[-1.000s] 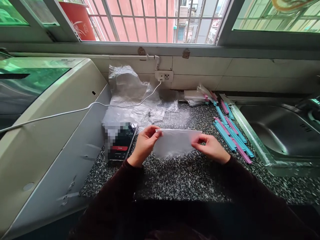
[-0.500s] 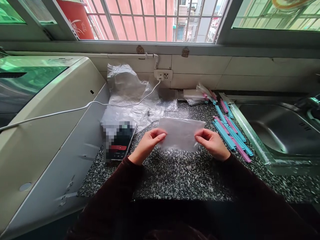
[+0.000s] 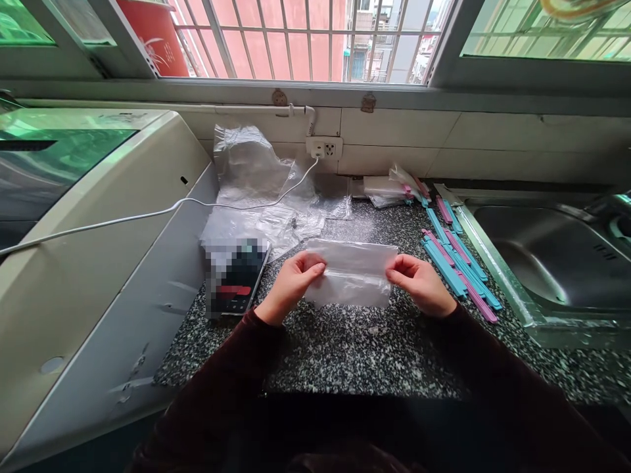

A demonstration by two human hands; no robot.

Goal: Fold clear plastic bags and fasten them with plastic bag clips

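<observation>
A small clear plastic bag (image 3: 351, 272) is stretched between my two hands above the speckled countertop (image 3: 355, 355). My left hand (image 3: 290, 286) pinches its left edge between thumb and fingers. At the opposite edge, my right hand (image 3: 419, 284) grips the plastic the same way. A crease runs across the bag at about mid-height. Close to my left hand lies a phone (image 3: 241, 279) with a lit screen. Blue and pink plastic strips (image 3: 458, 269) lie in a loose group to the right of my right hand.
Crumpled clear plastic bags (image 3: 261, 177) are heaped at the back left. A white cable (image 3: 182, 202) runs from the wall socket (image 3: 324, 148) over a cream appliance (image 3: 162, 141). Packed plastic pouches (image 3: 387, 190) rest by the wall. A steel sink (image 3: 537, 256) is at the right.
The bag's upper edge rose, then tilted slightly down again, and a fold now shows across it. My left hand shifted a little to the right; both hands keep their hold.
</observation>
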